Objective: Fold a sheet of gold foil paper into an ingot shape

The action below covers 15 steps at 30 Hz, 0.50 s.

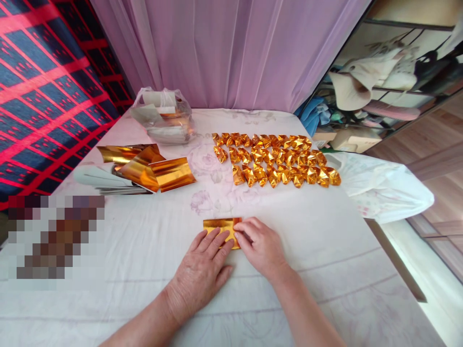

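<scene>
Both hands are pressing down on a small gold foil sheet (220, 227) lying flat on the white cloth (289, 270) just in front of the person. The left hand (204, 262) is lying palm down with fingers spread and flat, its fingertips covering the sheet's lower edge; it is open, pinning rather than clasping. The right hand (261, 246) is curling its fingers onto the sheet's right end, fingertips touching the foil, and I cannot tell whether it is pinching a fold or only pressing. The sheet is looking like a narrow rectangle, shiny and mirror-smooth, with its right corner hidden under the fingers.

Farther back on the right, folded gold pieces (277, 161) are sitting in about 3 rough rows, each one small, crinkled and puffy, glinting orange. To the left, loose gold foil sheets (159, 171) are curling up on top of a stack of pale paper (97, 178), the foil glossy and the stack matte and flat. Behind those, a clear plastic bag (162, 118) is slumping with more paper inside. The cloth is showing a faint floral print and soft creases. A lilac curtain (224, 53) is hanging in smooth vertical folds at the back, and a red-and-blue checked fabric (43, 86) is filling the left side.
</scene>
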Each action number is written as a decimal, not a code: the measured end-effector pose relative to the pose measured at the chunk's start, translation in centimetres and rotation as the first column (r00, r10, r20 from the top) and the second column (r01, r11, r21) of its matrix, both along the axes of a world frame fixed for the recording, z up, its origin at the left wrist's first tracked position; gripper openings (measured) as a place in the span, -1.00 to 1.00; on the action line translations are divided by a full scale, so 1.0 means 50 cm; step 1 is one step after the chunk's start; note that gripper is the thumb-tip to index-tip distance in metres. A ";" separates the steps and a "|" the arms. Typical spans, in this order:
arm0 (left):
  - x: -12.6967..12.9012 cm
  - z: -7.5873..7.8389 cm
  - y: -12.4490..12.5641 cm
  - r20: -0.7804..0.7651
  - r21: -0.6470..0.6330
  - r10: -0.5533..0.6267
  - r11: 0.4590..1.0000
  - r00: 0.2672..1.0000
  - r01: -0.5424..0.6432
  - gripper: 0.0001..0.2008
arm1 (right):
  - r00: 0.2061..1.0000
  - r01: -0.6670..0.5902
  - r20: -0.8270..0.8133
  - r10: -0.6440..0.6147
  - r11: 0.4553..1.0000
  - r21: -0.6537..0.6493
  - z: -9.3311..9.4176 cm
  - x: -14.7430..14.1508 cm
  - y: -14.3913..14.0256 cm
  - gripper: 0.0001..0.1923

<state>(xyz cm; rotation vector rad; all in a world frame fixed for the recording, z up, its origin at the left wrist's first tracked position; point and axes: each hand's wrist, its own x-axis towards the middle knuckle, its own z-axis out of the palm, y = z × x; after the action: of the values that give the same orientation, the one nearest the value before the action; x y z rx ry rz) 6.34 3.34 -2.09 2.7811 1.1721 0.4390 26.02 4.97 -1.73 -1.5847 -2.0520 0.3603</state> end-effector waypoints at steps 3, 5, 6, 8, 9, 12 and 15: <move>0.000 -0.002 0.001 0.016 -0.017 0.003 1.000 1.000 -0.002 -0.55 | 1.000 -0.030 -0.001 0.030 1.000 0.002 -0.001 0.003 -0.005 -0.88; 0.000 -0.002 0.002 0.023 -0.022 0.001 1.000 1.000 -0.001 -0.56 | 0.999 -0.047 -0.005 0.047 0.999 -0.001 -0.002 0.004 -0.009 -0.87; 0.000 -0.002 0.002 0.025 -0.023 -0.001 1.000 1.000 0.002 -0.56 | 0.999 -0.053 -0.006 0.053 0.999 -0.001 -0.002 0.004 -0.012 -0.87; 0.000 -0.002 0.004 0.024 -0.024 -0.005 1.000 1.000 0.006 -0.57 | 0.998 -0.063 -0.009 0.063 0.998 0.000 -0.004 0.005 -0.015 -0.84; -0.001 -0.002 0.005 0.023 -0.024 -0.006 1.000 1.000 0.007 -0.57 | 0.998 -0.070 -0.009 0.070 0.998 0.001 -0.005 0.006 -0.017 -0.83; 0.000 -0.001 0.006 0.019 -0.024 -0.008 1.000 1.000 0.008 -0.57 | 0.995 -0.097 -0.012 0.097 0.995 0.000 -0.010 0.009 -0.018 -0.80; 0.001 -0.001 0.007 0.015 -0.018 -0.009 1.000 1.000 0.009 -0.57 | 0.993 -0.117 -0.023 0.117 0.993 0.008 -0.019 0.015 -0.015 -0.78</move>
<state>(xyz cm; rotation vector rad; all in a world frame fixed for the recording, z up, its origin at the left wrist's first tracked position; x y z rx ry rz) 6.39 3.70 -2.14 2.7618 1.1539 0.4456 26.78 4.24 -2.70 -1.4530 -2.1320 0.4117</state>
